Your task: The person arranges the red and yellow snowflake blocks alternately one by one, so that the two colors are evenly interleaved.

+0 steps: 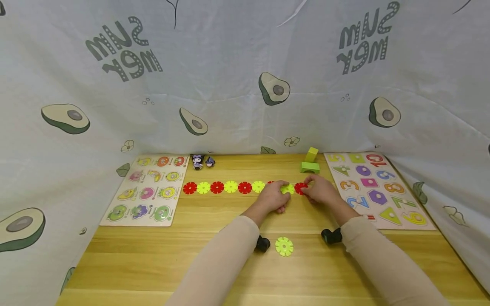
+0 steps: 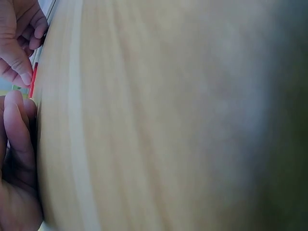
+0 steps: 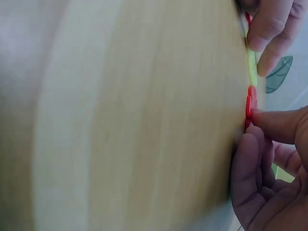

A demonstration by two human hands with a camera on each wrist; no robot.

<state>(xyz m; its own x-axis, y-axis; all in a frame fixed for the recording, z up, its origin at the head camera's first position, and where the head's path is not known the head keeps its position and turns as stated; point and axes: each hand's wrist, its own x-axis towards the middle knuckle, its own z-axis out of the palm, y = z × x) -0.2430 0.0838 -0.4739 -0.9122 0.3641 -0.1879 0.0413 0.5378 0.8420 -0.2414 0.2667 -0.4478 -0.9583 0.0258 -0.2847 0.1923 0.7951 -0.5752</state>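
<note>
A row of red and yellow notched plastic snowflake discs runs across the table, alternating in colour, with a red snowflake disc [image 1: 189,188] at its left end. At the right end, my right hand [image 1: 320,191] pinches a red snowflake disc [image 3: 251,102] between thumb and fingers; it meets the row's last yellow snowflake disc [image 3: 252,66]. My left hand [image 1: 271,197] holds that yellow disc with thumb and forefinger, its other fingers curled beneath, and partly hides a red disc behind it. Nearer me, a loose yellow snowflake disc [image 1: 284,246] lies flat between my forearms.
A fruit puzzle board [image 1: 147,189] lies at the left, a number and shape puzzle board [image 1: 377,191] at the right. Two small figurines [image 1: 197,162] stand at the back. Behind my right hand are a green arch block [image 1: 309,167] and a yellow-green block [image 1: 311,154]. A printed curtain hangs behind.
</note>
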